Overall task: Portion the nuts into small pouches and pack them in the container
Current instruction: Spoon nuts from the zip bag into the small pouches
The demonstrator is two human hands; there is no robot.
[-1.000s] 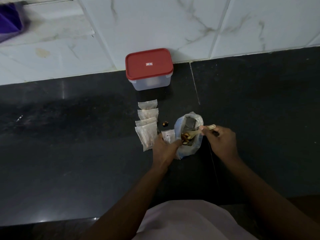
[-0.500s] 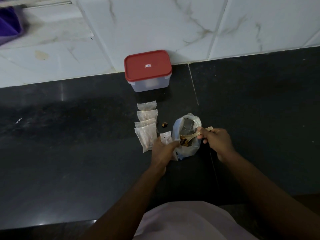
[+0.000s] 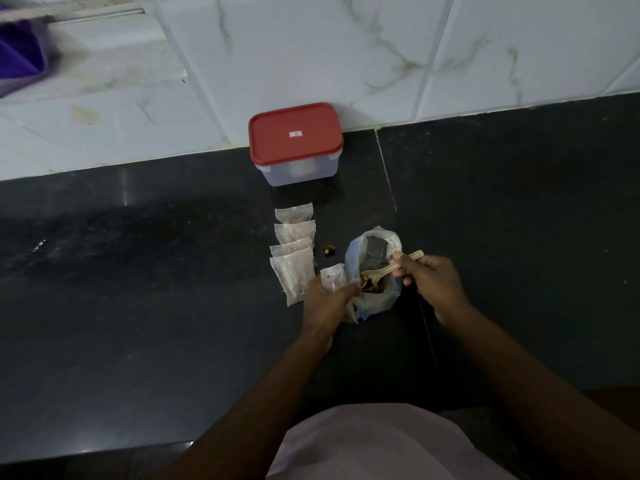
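Closest of all is a pale pink shirt, and two bare arms reach out from it over the shiny black stone counter. The left hand has its fingers curled round a small clear plastic pouch, which sticks up out of the top of the hand. This hand is pressed against the left side of a big clear plastic bag; I cannot tell if it grips the bag's edge too. The right hand pinches the handle of a light wooden spoon with curled fingers. The round end of the spoon is down inside the open bag, in among the brown nuts, just beside the left hand's fingertips

A bit farther away, a loose brown nut piece lies on the counter between the bag and a row of four filled clear pouches. They lie flat, each one partly over the next, and the nearest one is just beside the left hand. Past them stands a clear plastic box with a red lid. The lid is on, and I cannot tell what is inside. The box sits right by the white marble tile wall. Far off in the top left corner is a purple thing, too blurry to tell what it is
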